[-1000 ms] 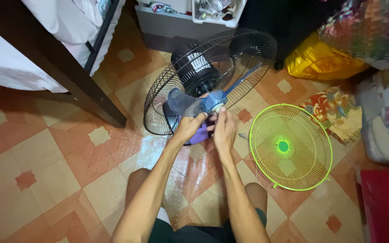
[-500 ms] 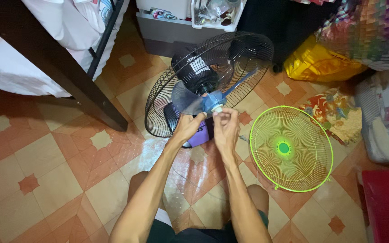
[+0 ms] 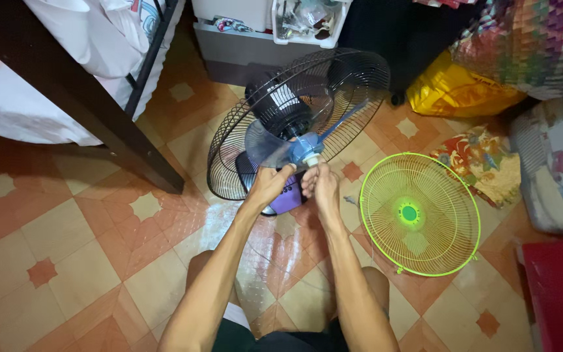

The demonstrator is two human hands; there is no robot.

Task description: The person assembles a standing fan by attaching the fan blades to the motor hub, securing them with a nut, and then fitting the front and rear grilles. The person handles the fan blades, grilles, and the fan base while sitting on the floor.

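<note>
Both forearms bare, no sleeves, nothing on the wrists. Left hand [image 3: 270, 186] and right hand [image 3: 319, 184] bare too, no gloves or rings visible. Bare knees at lower centre of frame. Dark shorts [image 3: 242, 337] at the bottom edge, pale strip along the left hem.

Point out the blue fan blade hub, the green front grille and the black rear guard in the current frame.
blue fan blade hub [image 3: 305, 149], head view, on the hub's blue centre.
green front grille [image 3: 419, 213], head view, on its wire mesh near the centre disc.
black rear guard [image 3: 360, 78], head view, on the upper right wires.
</note>
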